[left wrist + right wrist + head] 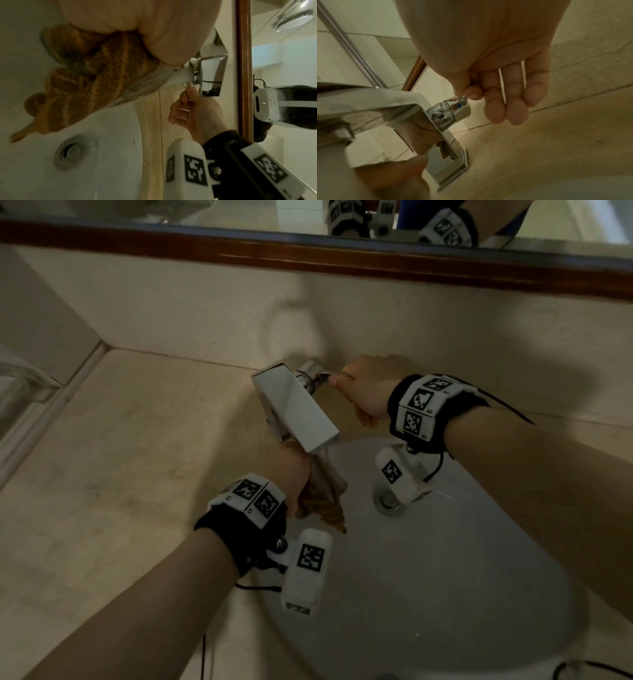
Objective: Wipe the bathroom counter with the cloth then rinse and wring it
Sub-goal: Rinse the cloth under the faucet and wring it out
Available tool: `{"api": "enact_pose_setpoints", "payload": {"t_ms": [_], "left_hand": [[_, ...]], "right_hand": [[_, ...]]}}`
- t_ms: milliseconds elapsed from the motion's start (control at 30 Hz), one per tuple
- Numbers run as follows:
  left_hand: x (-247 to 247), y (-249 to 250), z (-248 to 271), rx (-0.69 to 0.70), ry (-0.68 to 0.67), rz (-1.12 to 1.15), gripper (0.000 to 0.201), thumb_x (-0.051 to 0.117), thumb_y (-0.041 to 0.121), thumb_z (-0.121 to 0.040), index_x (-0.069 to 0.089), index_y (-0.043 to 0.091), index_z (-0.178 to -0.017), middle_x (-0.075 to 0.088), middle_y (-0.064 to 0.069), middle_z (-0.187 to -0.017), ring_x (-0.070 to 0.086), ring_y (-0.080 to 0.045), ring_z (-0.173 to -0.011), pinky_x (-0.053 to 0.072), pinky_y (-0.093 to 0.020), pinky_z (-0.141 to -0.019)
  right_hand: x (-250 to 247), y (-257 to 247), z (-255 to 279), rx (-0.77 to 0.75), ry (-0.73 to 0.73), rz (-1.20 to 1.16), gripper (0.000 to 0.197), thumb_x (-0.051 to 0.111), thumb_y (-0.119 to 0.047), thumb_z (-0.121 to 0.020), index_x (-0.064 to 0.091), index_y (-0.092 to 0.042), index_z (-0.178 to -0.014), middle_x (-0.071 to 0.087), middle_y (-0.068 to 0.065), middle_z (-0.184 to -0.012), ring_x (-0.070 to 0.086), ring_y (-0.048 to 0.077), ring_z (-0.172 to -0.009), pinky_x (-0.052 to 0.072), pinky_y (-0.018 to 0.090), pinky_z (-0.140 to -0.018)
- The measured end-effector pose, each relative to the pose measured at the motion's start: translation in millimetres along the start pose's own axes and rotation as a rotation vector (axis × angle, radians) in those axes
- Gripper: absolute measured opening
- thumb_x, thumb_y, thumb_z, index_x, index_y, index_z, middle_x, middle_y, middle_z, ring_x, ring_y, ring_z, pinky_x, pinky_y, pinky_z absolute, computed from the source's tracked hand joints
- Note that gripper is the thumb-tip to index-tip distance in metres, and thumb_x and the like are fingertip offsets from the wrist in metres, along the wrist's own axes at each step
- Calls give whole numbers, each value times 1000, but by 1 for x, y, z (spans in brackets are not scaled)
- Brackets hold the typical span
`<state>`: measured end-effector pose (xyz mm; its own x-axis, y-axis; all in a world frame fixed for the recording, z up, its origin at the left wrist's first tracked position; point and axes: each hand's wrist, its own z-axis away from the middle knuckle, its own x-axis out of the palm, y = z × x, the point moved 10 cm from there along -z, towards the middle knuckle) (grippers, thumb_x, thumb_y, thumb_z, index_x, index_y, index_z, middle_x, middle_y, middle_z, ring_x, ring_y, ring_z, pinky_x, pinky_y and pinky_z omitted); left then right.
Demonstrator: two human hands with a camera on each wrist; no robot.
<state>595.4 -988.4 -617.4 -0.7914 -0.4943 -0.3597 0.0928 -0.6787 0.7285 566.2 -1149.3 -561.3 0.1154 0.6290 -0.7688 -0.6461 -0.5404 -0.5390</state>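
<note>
An orange-brown cloth (325,505) (82,83) hangs bunched in my left hand (291,474) (154,27), which grips it just below the spout of the chrome faucet (294,405) (211,70). A stream of water (178,77) runs from the spout onto the cloth's top. My right hand (363,385) (465,93) reaches behind the faucet and pinches the thin lever of the faucet handle (323,376) (452,109) between thumb and forefinger. Its other fingers hang straight down.
The white sink basin (445,577) lies under both hands, its drain (388,501) (72,151) right of the cloth. The beige stone counter (120,457) spreads left of the sink. A wood-framed mirror (308,220) hangs on the back wall.
</note>
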Motion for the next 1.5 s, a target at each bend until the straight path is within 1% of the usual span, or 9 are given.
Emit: {"api": "enact_pose_setpoints", "payload": {"t_ms": [200, 367, 533, 633, 833, 900, 1033, 1367, 1500], "left_hand": [[-4, -2, -1, -8, 39, 46, 31, 52, 7, -93, 52, -1, -122, 62, -16, -111, 63, -31, -81, 57, -44, -69], [2, -7, -7, 8, -19, 100, 39, 75, 22, -74, 63, 9, -108, 68, -18, -107, 67, -36, -94, 56, -55, -81], [0, -2, -5, 25, -36, 182, 30, 61, 5, -89, 57, 5, -118, 64, -7, -98, 63, -22, -84, 54, -40, -83], [2, -3, -5, 18, -40, 199, 32, 61, 4, -89, 56, 6, -121, 65, -15, -109, 64, -26, -88, 56, -42, -80], [6, -8, -6, -3, -73, 255, 23, 56, 1, -90, 54, 11, -111, 60, -5, -84, 60, -19, -68, 53, -34, -62], [4, -11, -6, -15, -67, 253, 19, 56, 1, -90, 54, 14, -103, 61, -5, -83, 61, -22, -71, 54, -37, -65], [-2, -10, -9, -3, -24, 244, 15, 68, 2, -78, 68, 14, -87, 68, -12, -99, 63, -31, -98, 51, -50, -90], [-5, -10, -6, 7, -48, 278, 20, 66, 1, -82, 72, 12, -98, 67, -12, -97, 61, -35, -98, 49, -48, -96], [-3, -12, -8, -13, -65, 305, 21, 61, 0, -86, 69, 20, -87, 68, -10, -100, 62, -31, -99, 49, -44, -96]], "right_hand": [[2, -1, -2, -10, -4, 13, 49, 34, -40, -102, 53, -7, -71, 62, 10, -57, 57, 22, -49, 49, 30, -62], [4, 3, -3, 10, -14, -42, 49, 35, -40, -102, 53, -5, -73, 63, 14, -58, 58, 26, -47, 49, 29, -57], [3, 2, -3, 5, 0, -17, 48, 35, -39, -102, 51, -8, -69, 60, 9, -56, 56, 21, -48, 48, 30, -61], [2, 3, -3, 12, 2, -42, 47, 36, -39, -101, 51, -8, -70, 61, 11, -55, 57, 22, -45, 48, 27, -55], [5, 3, -4, 13, -14, -74, 46, 35, -40, -101, 50, -8, -72, 62, 13, -55, 58, 27, -47, 53, 36, -63], [6, 4, -4, 16, -22, -69, 47, 34, -41, -101, 49, -8, -72, 62, 14, -56, 59, 28, -48, 54, 35, -62], [5, 4, -2, 27, -16, -86, 44, 35, -40, -102, 47, -9, -73, 60, 14, -55, 57, 27, -46, 51, 33, -56], [5, 3, -2, 33, -2, -104, 45, 36, -39, -102, 46, -9, -69, 61, 15, -55, 59, 29, -48, 55, 38, -64], [5, 1, -1, 29, -4, -91, 46, 35, -39, -102, 49, -7, -72, 62, 17, -58, 61, 31, -52, 55, 39, -65]]}}
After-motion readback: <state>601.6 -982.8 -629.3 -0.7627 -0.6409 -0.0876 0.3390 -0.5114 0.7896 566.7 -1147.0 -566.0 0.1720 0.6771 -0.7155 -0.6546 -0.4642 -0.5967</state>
